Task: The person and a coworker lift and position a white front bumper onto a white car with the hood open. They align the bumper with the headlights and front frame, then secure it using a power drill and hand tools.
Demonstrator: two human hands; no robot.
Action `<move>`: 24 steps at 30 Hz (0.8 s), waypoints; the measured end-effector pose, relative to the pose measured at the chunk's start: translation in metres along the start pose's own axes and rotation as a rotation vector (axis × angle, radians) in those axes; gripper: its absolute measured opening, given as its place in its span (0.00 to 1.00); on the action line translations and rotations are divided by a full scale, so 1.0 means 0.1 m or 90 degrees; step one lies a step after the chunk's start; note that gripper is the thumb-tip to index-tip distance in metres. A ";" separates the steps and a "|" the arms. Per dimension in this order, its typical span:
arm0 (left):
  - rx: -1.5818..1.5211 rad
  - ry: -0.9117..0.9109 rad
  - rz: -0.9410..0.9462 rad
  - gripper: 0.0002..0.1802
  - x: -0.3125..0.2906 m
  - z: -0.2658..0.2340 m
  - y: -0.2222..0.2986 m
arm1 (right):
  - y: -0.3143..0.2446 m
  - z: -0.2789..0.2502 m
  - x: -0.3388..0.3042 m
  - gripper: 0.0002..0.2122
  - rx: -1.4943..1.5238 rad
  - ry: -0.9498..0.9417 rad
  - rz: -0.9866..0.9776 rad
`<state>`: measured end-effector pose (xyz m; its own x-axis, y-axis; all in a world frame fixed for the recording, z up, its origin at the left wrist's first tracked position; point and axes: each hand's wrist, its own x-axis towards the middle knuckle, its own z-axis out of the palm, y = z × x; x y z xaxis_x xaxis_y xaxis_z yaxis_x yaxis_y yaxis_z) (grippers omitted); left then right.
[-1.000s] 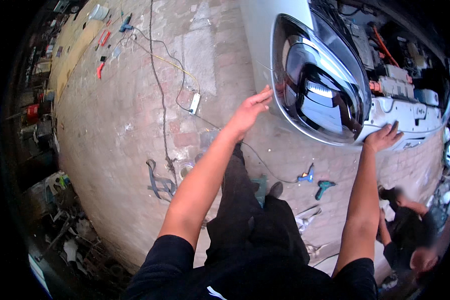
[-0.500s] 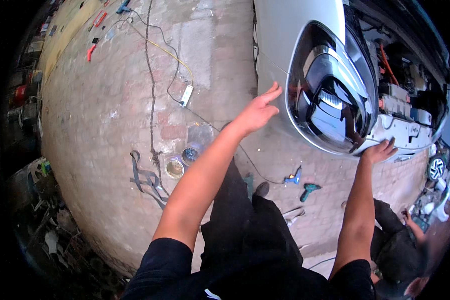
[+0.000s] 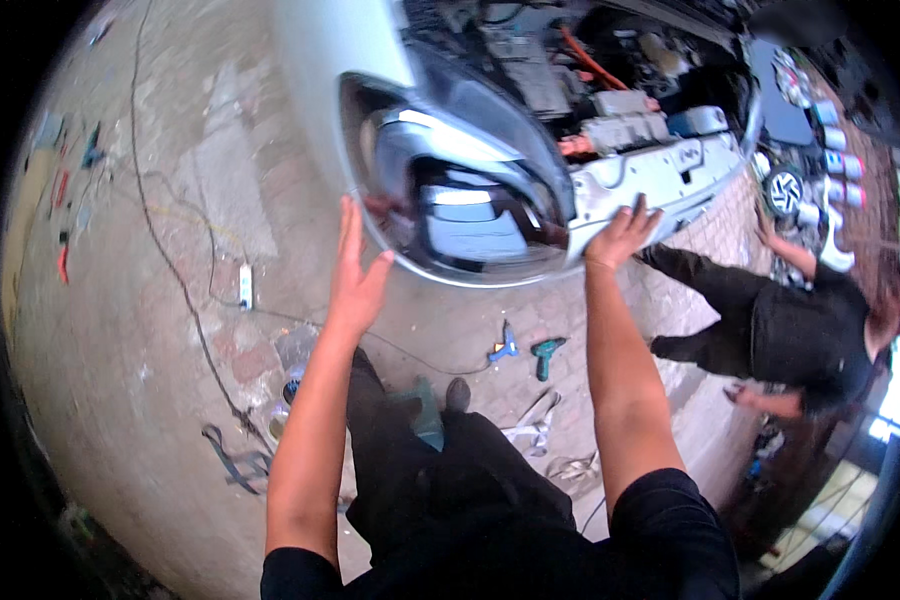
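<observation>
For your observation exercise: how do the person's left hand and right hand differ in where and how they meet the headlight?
The left hand stands upright, fingers pointing up along the headlight lens's left edge. The right hand lies spread at its lower right corner, beside the pale front panel. Both are open, bare and gripping nothing.

Both arms reach up, left hand open-fingered, right hand apparently flat, fingers spread.
</observation>
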<state>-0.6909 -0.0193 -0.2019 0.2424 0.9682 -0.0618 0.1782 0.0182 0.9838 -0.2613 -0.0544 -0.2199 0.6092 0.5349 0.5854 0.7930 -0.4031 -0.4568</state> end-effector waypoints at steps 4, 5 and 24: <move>-0.077 0.045 -0.068 0.44 0.00 0.22 0.28 | -0.20 -0.08 -0.01 0.25 0.002 -0.016 0.072; -0.075 0.036 -0.087 0.44 0.00 0.19 0.34 | -0.19 -0.09 -0.03 0.25 0.005 -0.013 0.077; -0.108 0.010 -0.202 0.35 0.05 0.02 0.54 | -0.39 -0.26 0.07 0.27 0.010 -0.052 0.169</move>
<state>-0.6784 -0.0139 -0.1493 0.1853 0.9117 -0.3668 0.0815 0.3577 0.9303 -0.2877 -0.0539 -0.1809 0.7921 0.4709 0.3883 0.6054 -0.5253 -0.5980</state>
